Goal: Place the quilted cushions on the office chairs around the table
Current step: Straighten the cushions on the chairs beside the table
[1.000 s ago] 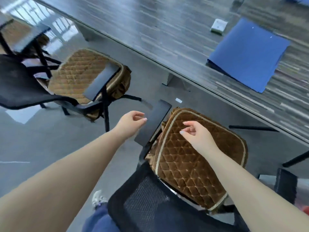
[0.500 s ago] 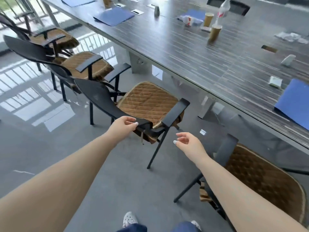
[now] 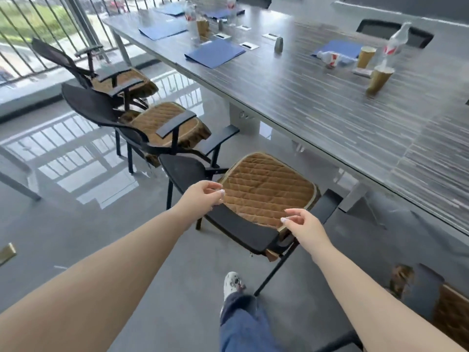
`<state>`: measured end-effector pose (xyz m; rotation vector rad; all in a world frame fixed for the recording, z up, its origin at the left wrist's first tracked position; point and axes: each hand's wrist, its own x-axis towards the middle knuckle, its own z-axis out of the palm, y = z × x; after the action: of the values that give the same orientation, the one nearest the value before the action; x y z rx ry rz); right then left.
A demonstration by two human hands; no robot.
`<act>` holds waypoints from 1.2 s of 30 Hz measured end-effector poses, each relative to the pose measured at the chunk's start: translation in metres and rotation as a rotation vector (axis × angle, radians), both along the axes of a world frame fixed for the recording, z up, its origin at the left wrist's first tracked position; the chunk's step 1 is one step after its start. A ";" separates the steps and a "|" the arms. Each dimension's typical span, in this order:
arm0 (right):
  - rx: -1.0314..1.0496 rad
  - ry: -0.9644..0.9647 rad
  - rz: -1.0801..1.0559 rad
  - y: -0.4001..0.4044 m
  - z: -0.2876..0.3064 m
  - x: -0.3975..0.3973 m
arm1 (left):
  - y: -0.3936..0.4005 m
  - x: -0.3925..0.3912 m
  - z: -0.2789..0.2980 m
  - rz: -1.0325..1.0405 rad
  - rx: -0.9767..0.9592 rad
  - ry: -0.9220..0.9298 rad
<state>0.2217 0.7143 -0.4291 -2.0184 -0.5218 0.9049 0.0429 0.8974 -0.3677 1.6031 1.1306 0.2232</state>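
1. Room: glossy grey floor (image 3: pixel 83 232) reflecting a railing (image 3: pixel 38 29) at upper left; a long dark striped table (image 3: pixel 330 102) runs from top centre to the right edge.
2. Table surface: blue folders (image 3: pixel 215 53), paper cups (image 3: pixel 379 78), plastic bottles (image 3: pixel 394 43) and small cards, all set well in from the near edge.
3. Chairs, left to right along the table's near side: far chair (image 3: pixel 76 62), second chair (image 3: pixel 101 107), near chair (image 3: pixel 187 171), and part of a fourth chair (image 3: pixel 426 290) at lower right. Each carries a brown quilted cushion; the near cushion (image 3: pixel 266 189) lies flat on its seat, one corner hanging over the edge beside the right hand.
4. Left hand (image 3: pixel 203 196): over the near chair's back edge, fingers loosely curled with tips close together; whether it touches the chair cannot be told.
5. Right hand (image 3: pixel 304 224): just beside the near cushion's near-right corner, fingers loosely bent and slightly apart, holding nothing visible.
6. Clearance: open floor lies left of the chair row; the chairs stand close together, armrests near the table edge. A leg and shoe (image 3: pixel 232 282) stand behind the near chair.
7. Change since half a second ago: the view has moved closer to the near chair; the left hand has shifted from the backrest's end toward the cushion side, and the right hand has reached the cushion corner.
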 end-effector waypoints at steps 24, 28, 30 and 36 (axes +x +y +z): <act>-0.551 0.158 -0.416 0.143 -0.178 0.167 | 0.272 0.224 -0.227 -0.234 -0.219 0.442; -0.577 0.244 -0.547 0.152 -0.229 0.164 | 0.295 0.256 -0.297 -0.283 -0.251 0.493; -0.593 0.288 -0.578 0.154 -0.251 0.164 | 0.300 0.269 -0.323 -0.289 -0.223 0.483; -0.663 0.329 -0.787 0.161 -0.330 0.174 | 0.317 0.284 -0.391 -0.327 -0.075 0.511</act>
<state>0.3956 0.8751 -0.7594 -2.2722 0.8150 0.9244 0.3265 1.2142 -0.7591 1.7996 1.2114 -0.4632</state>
